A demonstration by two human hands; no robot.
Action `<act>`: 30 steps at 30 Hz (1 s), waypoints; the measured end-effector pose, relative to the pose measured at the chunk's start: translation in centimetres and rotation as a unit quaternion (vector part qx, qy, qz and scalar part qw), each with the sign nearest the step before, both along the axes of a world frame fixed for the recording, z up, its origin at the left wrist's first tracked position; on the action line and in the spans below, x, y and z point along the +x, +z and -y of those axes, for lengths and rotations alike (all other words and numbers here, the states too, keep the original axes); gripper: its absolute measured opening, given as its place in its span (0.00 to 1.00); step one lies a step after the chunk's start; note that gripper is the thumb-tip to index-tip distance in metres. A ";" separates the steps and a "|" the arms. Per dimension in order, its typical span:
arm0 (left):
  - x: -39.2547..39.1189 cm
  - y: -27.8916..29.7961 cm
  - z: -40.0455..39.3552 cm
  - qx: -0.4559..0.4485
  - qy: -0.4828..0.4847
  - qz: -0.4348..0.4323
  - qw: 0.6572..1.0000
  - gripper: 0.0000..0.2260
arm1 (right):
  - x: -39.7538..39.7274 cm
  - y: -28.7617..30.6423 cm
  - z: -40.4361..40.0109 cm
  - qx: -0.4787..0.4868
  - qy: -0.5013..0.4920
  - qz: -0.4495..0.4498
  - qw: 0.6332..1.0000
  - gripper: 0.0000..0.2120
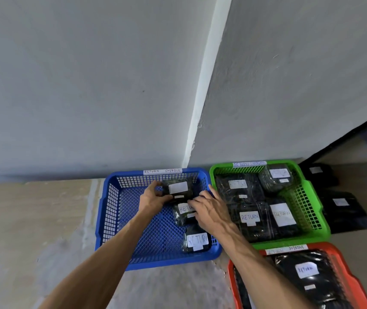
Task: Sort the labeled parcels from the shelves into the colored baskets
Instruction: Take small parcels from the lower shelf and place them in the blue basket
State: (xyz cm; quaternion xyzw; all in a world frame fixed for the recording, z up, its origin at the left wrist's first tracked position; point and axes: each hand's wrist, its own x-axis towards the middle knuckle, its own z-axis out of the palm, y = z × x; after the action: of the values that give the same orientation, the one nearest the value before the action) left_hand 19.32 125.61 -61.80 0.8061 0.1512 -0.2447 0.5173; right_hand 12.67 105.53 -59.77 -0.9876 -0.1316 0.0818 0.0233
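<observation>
A blue basket (111, 208) sits on the floor against the wall, with a "RETURN OVERDUE" tag on its far rim. Over its back part, a small black parcel with a white label (178, 188) is held from both sides. My left hand (153, 197) grips its left end and my right hand (207, 208) holds its right end, fingers curled. Two more black parcels marked "RETURN" lie in the basket: one (183, 214) partly under my right hand, one (197, 241) in the near right corner.
To the right stands a green basket (312, 197) with several labelled black parcels. A red basket (356, 284) with black parcels sits at the bottom right. More black parcels (341, 204) lie on a low shelf at the far right. Grey walls meet behind the baskets.
</observation>
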 end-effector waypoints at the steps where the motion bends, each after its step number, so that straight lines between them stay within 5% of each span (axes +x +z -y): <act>1: 0.0 0.1 0.3 0.004 -0.012 0.006 1.000 0.18 | 0.0 0.0 0.2 0.005 0.005 -0.010 1.000 0.19; 17: 1.0 -0.9 1.4 -0.120 0.004 -0.091 0.989 0.18 | 0.5 0.7 1.4 0.031 0.040 -0.025 0.998 0.19; 30: 2.9 0.1 1.4 -0.066 -0.043 -0.075 0.994 0.13 | 3.6 1.3 1.4 -0.019 0.048 0.011 0.999 0.16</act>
State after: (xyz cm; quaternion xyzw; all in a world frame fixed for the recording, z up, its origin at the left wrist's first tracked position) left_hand 22.26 124.18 -61.68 0.7554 0.1381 -0.3358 0.5455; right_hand 16.25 104.14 -58.49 -0.9813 -0.1777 0.0744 -0.0009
